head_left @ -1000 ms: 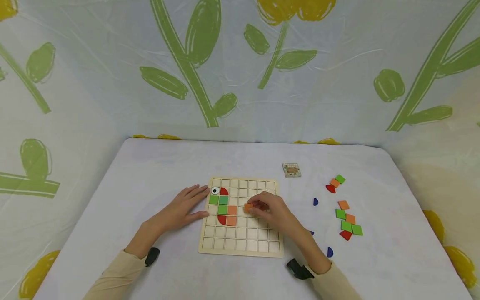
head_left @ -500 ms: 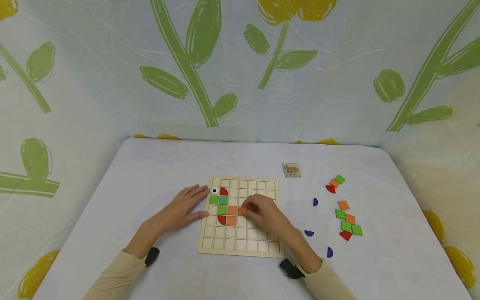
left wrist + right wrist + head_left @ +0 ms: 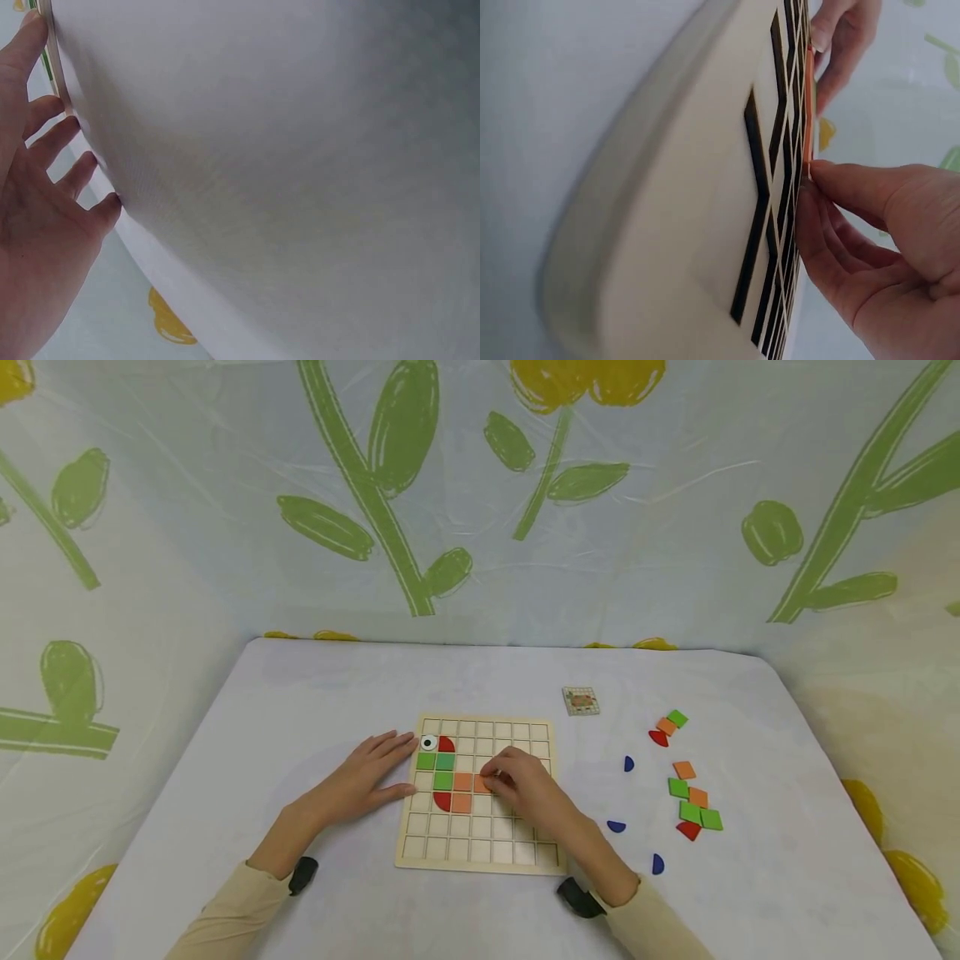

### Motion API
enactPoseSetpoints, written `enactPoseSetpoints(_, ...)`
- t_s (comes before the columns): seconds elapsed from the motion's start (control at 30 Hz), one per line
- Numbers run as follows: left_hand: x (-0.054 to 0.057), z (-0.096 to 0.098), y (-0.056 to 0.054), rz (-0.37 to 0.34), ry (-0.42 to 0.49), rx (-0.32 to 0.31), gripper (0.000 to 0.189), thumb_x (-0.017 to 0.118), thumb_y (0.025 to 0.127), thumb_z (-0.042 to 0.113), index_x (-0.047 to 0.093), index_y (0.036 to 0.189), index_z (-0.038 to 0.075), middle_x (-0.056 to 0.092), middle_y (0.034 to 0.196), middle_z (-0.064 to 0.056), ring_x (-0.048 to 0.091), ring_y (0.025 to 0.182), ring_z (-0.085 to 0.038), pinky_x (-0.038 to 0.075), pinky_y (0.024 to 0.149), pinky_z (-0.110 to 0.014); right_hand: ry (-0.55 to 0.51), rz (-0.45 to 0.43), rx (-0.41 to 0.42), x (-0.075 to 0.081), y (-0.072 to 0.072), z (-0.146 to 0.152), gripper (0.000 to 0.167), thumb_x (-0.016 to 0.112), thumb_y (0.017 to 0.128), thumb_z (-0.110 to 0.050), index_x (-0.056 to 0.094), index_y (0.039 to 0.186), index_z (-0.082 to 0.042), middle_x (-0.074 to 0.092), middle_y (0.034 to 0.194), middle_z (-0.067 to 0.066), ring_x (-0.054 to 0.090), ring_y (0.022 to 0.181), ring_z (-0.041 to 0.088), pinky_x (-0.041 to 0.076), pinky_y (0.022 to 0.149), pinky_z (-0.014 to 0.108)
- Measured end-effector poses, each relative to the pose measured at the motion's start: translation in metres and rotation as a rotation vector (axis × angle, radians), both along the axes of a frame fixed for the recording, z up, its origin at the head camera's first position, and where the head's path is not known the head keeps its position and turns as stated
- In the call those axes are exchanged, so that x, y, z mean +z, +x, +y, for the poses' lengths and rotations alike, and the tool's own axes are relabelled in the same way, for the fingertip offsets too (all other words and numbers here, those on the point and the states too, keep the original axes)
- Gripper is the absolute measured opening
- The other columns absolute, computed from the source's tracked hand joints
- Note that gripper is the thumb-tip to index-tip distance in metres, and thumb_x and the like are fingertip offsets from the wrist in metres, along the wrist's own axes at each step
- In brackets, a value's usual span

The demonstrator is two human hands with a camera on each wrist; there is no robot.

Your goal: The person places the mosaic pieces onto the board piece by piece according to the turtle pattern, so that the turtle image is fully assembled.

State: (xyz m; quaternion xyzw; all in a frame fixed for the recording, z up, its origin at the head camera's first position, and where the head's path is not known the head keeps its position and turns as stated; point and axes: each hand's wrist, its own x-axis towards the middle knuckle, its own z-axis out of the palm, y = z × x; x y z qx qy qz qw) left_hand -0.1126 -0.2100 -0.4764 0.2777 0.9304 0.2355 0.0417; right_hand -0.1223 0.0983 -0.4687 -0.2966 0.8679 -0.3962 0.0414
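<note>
A wooden grid board [image 3: 480,853] lies flat on the table. My left hand [image 3: 363,781] rests beside its left edge, fingers straight and touching the edge. With curled fingers my right hand [image 3: 532,789] pinches an orange square tile [image 3: 480,783], which sits in a cell right of another orange tile [image 3: 462,782]. The fingers partly cover that tile. Also on the board are a round eye tile [image 3: 428,742], red quarter-circle pieces [image 3: 446,744], several green squares [image 3: 426,761] and a lower orange tile [image 3: 461,802]. In the right wrist view, the thumb and index fingertip [image 3: 821,166] meet at the grid surface.
Several loose green, orange and red tiles [image 3: 690,812] lie on the right of the table, with another small group [image 3: 667,727] farther back. Blue half-circle pieces [image 3: 616,827] lie between them and the board. A small picture card [image 3: 581,701] is behind the board.
My right hand has moved left with the orange tile, bringing it into the cell beside the other orange tile. The left hand stays in place.
</note>
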Motion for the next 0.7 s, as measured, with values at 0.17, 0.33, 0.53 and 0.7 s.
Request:
enactPoseSetpoints(0.17, 0.0, 0.0, 0.0, -0.009, 0.002, 0.006, 0.072, 0.073, 0.097, 0.031, 0.043, 0.155, 0.001, 0.043, 0.159, -0.018, 0.031, 0.148, -0.046, 0.025, 0.119, -0.063, 0.017, -0.023, 0.005, 0.002, 0.0, 0.009, 0.01, 0.072, 0.097, -0.007, 0.074, 0.106, -0.004, 0.068, 0.099, 0.0, 0.062, 0.086, 0.012, 0.056, 0.077, 0.025)
enactPoseSetpoints(0.33, 0.001, 0.0, 0.0, -0.007, 0.006, 0.005, 0.072, 0.073, 0.097, 0.032, 0.043, 0.155, 0.001, 0.043, 0.158, -0.019, 0.032, 0.148, -0.046, 0.025, 0.119, -0.063, 0.001, -0.011, -0.006, 0.006, -0.001, 0.024, 0.011, 0.07, 0.098, -0.005, 0.073, 0.108, -0.003, 0.069, 0.101, 0.002, 0.064, 0.088, 0.013, 0.057, 0.078, 0.027)
enactPoseSetpoints(0.53, -0.001, -0.001, -0.001, 0.006, 0.014, -0.002, 0.072, 0.073, 0.097, 0.031, 0.043, 0.155, 0.001, 0.044, 0.157, -0.02, 0.032, 0.147, -0.047, 0.024, 0.119, -0.063, -0.009, 0.018, -0.01, 0.006, -0.003, 0.042, 0.011, 0.07, 0.097, -0.004, 0.072, 0.108, -0.001, 0.069, 0.101, 0.003, 0.066, 0.089, 0.014, 0.058, 0.078, 0.026)
enactPoseSetpoints(0.7, -0.004, -0.002, 0.0, 0.014, 0.008, -0.002, 0.073, 0.073, 0.097, 0.033, 0.043, 0.155, 0.001, 0.044, 0.158, -0.019, 0.033, 0.147, -0.047, 0.025, 0.119, -0.064, -0.002, 0.022, -0.04, 0.005, -0.004, 0.057, 0.012, 0.071, 0.096, -0.002, 0.072, 0.108, -0.001, 0.068, 0.102, 0.002, 0.066, 0.09, 0.015, 0.059, 0.08, 0.03)
